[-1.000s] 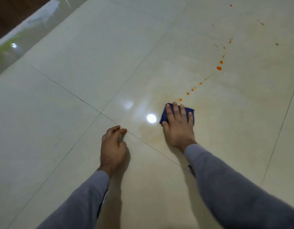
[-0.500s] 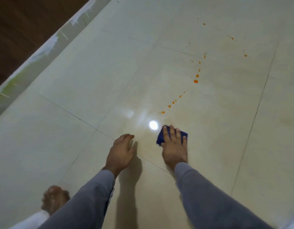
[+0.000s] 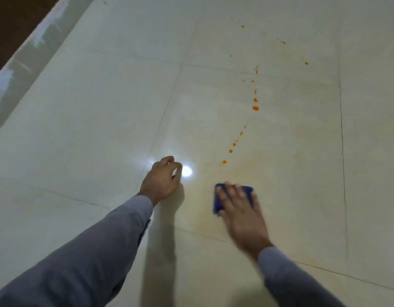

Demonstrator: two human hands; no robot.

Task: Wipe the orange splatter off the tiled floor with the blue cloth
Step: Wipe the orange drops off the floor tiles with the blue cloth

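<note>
My right hand (image 3: 240,209): fingers spread flat, pressing blue cloth (image 3: 218,202) onto tiled floor (image 3: 103,107). My left hand (image 3: 162,180): loosely curled, empty, propped on floor. Orange splatter (image 3: 255,108): beyond the cloth.

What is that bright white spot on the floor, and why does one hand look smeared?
Head view: the white spot is lamp glare on glossy tile beside the left hand; the right hand on the blue cloth is motion-blurred; the left arm casts a shadow.

Single head view, looking forward and down, fairly close over tiled floor (image 3: 103,129), somewhat blurred
</note>
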